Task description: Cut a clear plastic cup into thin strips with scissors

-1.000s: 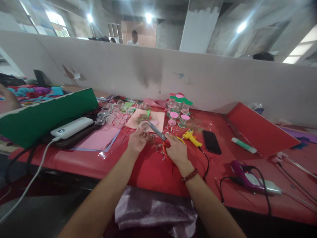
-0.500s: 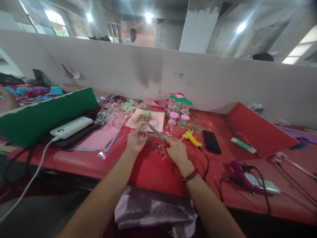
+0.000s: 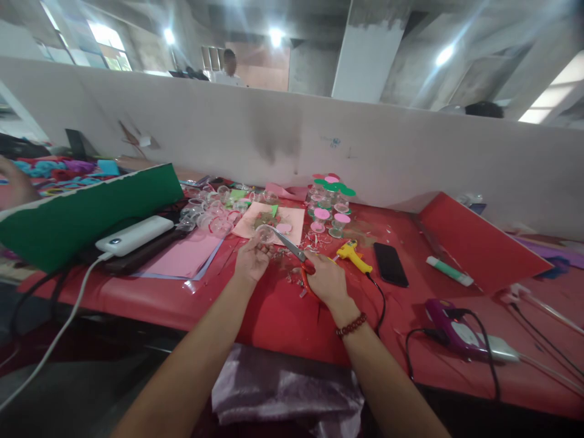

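My left hand (image 3: 253, 258) is closed on a small clear plastic cup (image 3: 264, 233), its rim turned up toward the scissors. Red-handled scissors (image 3: 292, 246) are gripped in my right hand (image 3: 327, 278), and their blades reach to the cup's rim. Whether the blades touch the plastic I cannot tell. Behind the cup lies a pale peach sheet (image 3: 294, 218) with a pink paper disc (image 3: 283, 228) and a green scrap on it. Clear plastic trimmings (image 3: 296, 277) are scattered below the blades.
Clear cups (image 3: 212, 210) are heaped at the left, above pink paper sheets (image 3: 176, 255). Cups with coloured discs (image 3: 331, 198) stand at the back. A yellow glue gun (image 3: 353, 255), a phone (image 3: 391, 264) and a purple power strip (image 3: 454, 328) lie right. A white power bank (image 3: 134, 235) sits left.
Both hands keep nearly the same pose, with the cup and scissors together. The whole view has shifted slightly. The person in the background has moved a little to the left.
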A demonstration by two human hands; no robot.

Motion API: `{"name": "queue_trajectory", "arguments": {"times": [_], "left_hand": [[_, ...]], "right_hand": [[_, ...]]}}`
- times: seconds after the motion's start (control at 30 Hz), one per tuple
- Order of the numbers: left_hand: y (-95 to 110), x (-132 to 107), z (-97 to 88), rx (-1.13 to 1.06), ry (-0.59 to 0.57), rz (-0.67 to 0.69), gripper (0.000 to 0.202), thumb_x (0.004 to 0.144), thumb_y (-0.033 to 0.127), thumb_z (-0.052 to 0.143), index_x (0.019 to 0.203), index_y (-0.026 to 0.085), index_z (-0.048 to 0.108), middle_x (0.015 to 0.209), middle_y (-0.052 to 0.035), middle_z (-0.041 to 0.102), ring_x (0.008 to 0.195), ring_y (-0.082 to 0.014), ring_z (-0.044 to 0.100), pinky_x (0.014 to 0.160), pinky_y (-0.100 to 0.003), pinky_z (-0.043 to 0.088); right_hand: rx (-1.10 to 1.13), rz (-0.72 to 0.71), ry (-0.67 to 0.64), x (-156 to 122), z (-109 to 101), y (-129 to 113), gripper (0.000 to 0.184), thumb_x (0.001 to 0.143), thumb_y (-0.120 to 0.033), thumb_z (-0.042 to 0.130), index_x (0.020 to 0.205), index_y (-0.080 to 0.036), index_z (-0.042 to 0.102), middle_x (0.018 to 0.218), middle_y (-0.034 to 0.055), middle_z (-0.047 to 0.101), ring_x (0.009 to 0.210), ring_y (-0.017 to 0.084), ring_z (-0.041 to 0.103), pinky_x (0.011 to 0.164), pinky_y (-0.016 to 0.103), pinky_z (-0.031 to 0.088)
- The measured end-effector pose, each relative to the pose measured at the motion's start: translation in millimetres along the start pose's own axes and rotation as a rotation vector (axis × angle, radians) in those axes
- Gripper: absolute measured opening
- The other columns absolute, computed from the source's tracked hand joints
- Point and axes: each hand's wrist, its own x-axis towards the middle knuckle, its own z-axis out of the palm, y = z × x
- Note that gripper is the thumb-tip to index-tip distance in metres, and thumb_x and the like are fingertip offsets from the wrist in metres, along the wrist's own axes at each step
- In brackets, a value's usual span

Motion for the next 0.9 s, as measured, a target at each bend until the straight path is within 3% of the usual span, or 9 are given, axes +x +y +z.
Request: {"name": "queue_trajectory", "arguments": {"times": [0.57, 0.9], "left_hand": [[0.5, 3.0, -2.7, 0.005, -0.037, -0.022, 0.018, 0.080, 0.010, 0.057, 0.096, 0.010, 0.066, 0.077, -0.0058, 0.068, 0.061, -0.0111, 0.060, 0.054, -0.022, 0.049], [2.0, 1.3, -1.9, -0.032, -0.040, -0.041, 0.017, 0.081, 0.011, 0.056, 0.094, 0.009, 0.066, 0.077, -0.0070, 0.067, 0.060, -0.0115, 0.059, 0.056, -0.023, 0.050]], "right_hand": [[-0.030, 0.001, 0.012, 1.3, 4.5, 4.0, 0.034, 0.091, -0.040, 0.049, 0.123, -0.032, 0.056, 0.105, 0.0041, 0.069, 0.091, 0.019, 0.064, 0.074, 0.026, 0.044], [-0.016, -0.010, -0.005, 0.1, -0.5, 2.5, 0.040, 0.092, -0.052, 0.044, 0.124, -0.031, 0.056, 0.109, 0.0050, 0.068, 0.092, 0.019, 0.065, 0.072, 0.026, 0.045]]}}
